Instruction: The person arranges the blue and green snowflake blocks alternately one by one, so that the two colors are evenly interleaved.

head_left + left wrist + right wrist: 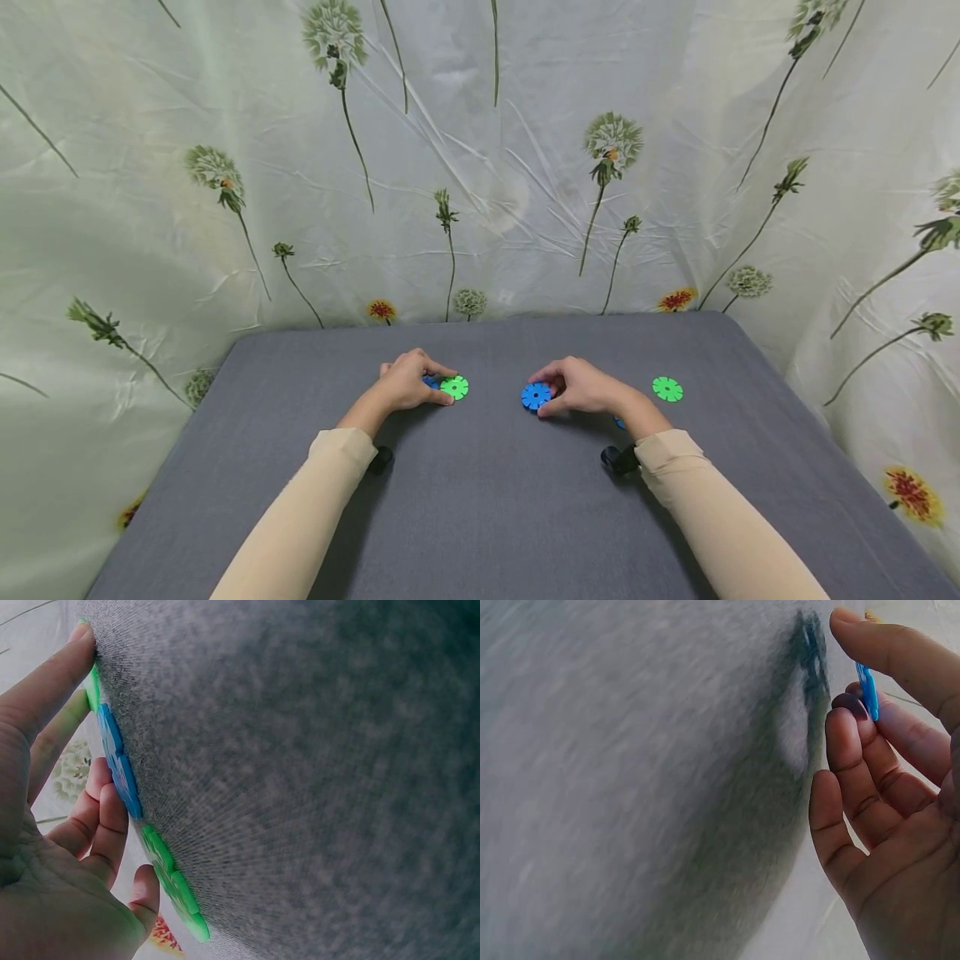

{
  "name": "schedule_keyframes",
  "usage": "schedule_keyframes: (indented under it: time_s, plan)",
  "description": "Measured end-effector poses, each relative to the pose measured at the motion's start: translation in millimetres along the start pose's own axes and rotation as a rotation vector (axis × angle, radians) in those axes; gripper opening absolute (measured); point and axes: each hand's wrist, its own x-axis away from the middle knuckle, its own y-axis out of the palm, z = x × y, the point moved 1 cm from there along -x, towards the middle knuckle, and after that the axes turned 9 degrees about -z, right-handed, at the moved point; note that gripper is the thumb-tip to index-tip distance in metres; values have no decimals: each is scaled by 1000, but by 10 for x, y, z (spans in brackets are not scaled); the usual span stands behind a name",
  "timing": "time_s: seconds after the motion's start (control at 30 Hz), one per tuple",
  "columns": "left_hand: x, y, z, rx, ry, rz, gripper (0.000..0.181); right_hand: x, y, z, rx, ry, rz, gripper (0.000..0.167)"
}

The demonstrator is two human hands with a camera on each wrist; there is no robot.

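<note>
My left hand pinches a green notched plastic disc by its edges, thumb on the near side and a finger on the far side. Close to that disc, a blue notched disc lies on the cloth by the curled fingers, partly hidden in the head view. A further green disc lies beyond it in the left wrist view. Between thumb and fingers, my right hand holds another blue notched disc. In the right wrist view this blue disc shows edge-on, clear of the cloth.
Grey cloth covers the table. Right of the right hand lies a green disc, and a blue disc is partly hidden under the right wrist. A pale curtain with dandelion prints hangs behind the table's far edge.
</note>
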Motion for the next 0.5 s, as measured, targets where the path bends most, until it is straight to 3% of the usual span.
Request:
schedule_keyframes:
  time_s: [0.5]
  plan:
    - [-5,4,1,-4,-11,-3,45,-264,58,-193,40,-18,42,52]
